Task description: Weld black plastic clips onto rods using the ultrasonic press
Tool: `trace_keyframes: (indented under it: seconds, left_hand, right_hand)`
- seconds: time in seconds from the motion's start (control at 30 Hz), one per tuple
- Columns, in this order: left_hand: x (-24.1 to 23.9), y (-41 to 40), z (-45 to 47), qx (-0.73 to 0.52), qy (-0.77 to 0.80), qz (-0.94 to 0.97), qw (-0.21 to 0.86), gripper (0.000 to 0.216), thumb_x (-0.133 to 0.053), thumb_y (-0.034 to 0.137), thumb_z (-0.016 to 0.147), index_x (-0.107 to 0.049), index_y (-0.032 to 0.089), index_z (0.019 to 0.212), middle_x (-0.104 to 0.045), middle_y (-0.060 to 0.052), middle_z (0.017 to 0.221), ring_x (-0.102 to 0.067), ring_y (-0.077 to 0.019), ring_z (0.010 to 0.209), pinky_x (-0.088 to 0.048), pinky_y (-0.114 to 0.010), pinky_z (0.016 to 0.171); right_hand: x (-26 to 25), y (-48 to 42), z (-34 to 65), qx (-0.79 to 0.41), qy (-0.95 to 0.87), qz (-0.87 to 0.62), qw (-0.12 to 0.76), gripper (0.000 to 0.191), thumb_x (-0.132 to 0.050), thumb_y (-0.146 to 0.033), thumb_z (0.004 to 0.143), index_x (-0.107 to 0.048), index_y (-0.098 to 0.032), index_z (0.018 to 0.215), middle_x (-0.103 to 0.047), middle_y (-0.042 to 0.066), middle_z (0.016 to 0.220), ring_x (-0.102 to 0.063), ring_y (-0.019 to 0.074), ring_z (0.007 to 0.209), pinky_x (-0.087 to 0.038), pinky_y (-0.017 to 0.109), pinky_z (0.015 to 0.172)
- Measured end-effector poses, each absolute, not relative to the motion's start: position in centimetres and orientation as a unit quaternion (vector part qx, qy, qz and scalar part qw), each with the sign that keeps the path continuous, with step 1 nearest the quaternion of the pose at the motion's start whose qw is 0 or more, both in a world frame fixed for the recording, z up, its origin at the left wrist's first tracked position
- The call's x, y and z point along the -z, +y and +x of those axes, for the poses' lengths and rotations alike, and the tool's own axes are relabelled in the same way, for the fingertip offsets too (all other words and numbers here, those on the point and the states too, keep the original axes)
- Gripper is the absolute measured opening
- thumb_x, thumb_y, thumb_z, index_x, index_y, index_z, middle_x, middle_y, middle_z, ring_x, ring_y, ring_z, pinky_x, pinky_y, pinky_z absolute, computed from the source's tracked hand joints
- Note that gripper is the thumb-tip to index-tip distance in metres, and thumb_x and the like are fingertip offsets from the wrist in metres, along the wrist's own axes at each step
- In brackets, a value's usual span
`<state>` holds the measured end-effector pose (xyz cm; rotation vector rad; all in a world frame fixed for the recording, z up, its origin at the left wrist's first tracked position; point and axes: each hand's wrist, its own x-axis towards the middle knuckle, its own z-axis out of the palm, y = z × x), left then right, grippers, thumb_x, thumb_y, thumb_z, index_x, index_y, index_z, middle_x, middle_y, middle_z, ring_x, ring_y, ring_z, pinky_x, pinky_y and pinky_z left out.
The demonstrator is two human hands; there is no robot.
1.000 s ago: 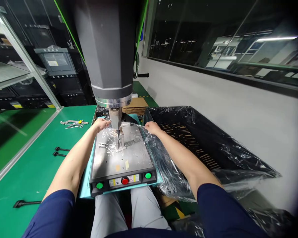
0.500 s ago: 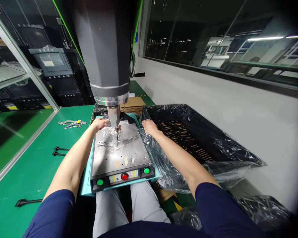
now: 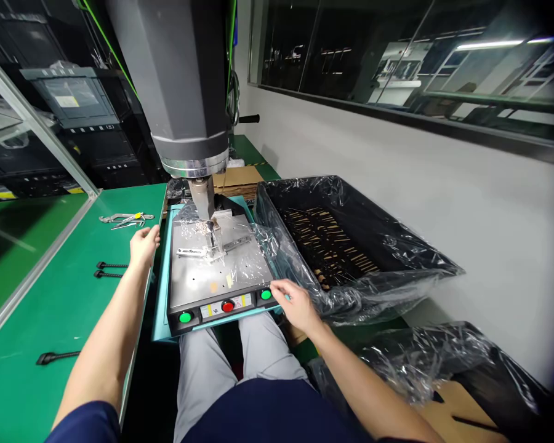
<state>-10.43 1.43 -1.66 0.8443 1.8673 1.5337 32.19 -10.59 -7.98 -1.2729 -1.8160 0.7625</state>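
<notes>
My left hand [image 3: 144, 247] is raised beside the left edge of the machine base, fingers curled together; anything in them is hidden. My right hand [image 3: 298, 306] is at the front right corner of the base, close to the right green button [image 3: 266, 295], thumb and fingers slightly apart with nothing visible between them. The machine base has a bare metal plate [image 3: 198, 280], a red button [image 3: 228, 306] and a left green button [image 3: 185, 317]. Clear plastic film [image 3: 253, 237] lies loosely across the plate, around a small metal fixture [image 3: 215, 251] beneath the welding-type press head [image 3: 202, 197].
To the right stands a film-lined black bin [image 3: 397, 246] holding many thin brown strips [image 3: 332, 231]. Another film-covered bin [image 3: 503, 369] is at the lower right. Hand tools [image 3: 127, 218] and black-headed rods [image 3: 58, 358] lie on the green table [image 3: 50, 295]. Cardboard sheets [image 3: 240, 178] are stacked behind.
Both hands have left the film beside the press head. My left hand has moved left, and my right hand has come back toward me to the right green button. The view has shifted slightly.
</notes>
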Motion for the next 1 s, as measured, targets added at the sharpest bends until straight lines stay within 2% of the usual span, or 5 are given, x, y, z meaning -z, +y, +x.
trace_keyframes:
  seconds: [0.17, 0.3, 0.37, 0.57, 1.0]
  left_hand:
    - [7.8, -7.0, -8.4, -0.616, 0.701, 0.26, 0.248, 0.041, -0.067, 0.034, 0.076, -0.058, 0.015, 0.11, -0.068, -0.008, 0.096, -0.067, -0.0152, 0.082, -0.056, -0.027, 0.074]
    - [13.3, -14.5, -6.1, -0.533, 0.78, 0.306, 0.121, 0.047, -0.057, 0.046, 0.084, -0.056, 0.018, 0.122, -0.066, -0.011, 0.117, -0.064, -0.0231, 0.109, -0.053, -0.036, 0.095]
    - [15.6, -17.2, -5.1, -0.481, 0.804, 0.327, 0.126, 0.054, -0.058, 0.05, 0.084, -0.052, 0.02, 0.128, -0.063, -0.013, 0.124, -0.061, -0.0249, 0.116, -0.051, -0.036, 0.099]
    - [18.6, -18.9, -4.2, -0.358, 0.822, 0.406, 0.181, 0.064, -0.069, 0.058, 0.073, -0.055, 0.023, 0.124, -0.06, -0.013, 0.124, -0.06, -0.0318, 0.117, -0.047, -0.042, 0.101]
    - [19.4, -18.1, -5.4, -0.432, 0.78, 0.394, 0.223, 0.069, -0.078, 0.055, 0.059, -0.062, 0.02, 0.116, -0.063, -0.012, 0.115, -0.062, -0.0344, 0.11, -0.052, -0.045, 0.094]
  right_hand:
    - [16.1, -13.4, 33.8, -0.335, -0.631, -0.599, 0.362, 0.028, -0.049, -0.04, 0.087, -0.067, -0.023, 0.1, -0.072, 0.009, 0.099, -0.069, 0.0254, 0.089, -0.056, 0.04, 0.08]
    - [19.4, -13.1, 34.1, -0.273, -0.591, -0.669, 0.36, 0.039, -0.052, -0.041, 0.085, -0.062, -0.02, 0.116, -0.066, 0.015, 0.111, -0.066, 0.0285, 0.099, -0.056, 0.042, 0.082]
    - [20.0, -12.3, 33.3, -0.244, -0.599, -0.675, 0.354, 0.047, -0.053, -0.042, 0.085, -0.057, -0.017, 0.126, -0.062, 0.018, 0.119, -0.062, 0.0298, 0.109, -0.054, 0.043, 0.089]
    - [20.6, -9.5, 30.1, -0.186, -0.62, -0.691, 0.322, 0.069, -0.06, -0.041, 0.084, -0.04, -0.011, 0.142, -0.05, 0.022, 0.136, -0.046, 0.0341, 0.13, -0.039, 0.048, 0.107]
    - [22.8, -9.0, 30.5, -0.192, -0.632, -0.664, 0.35, 0.069, -0.058, -0.043, 0.085, -0.038, -0.015, 0.145, -0.049, 0.021, 0.14, -0.045, 0.0343, 0.133, -0.039, 0.05, 0.108]
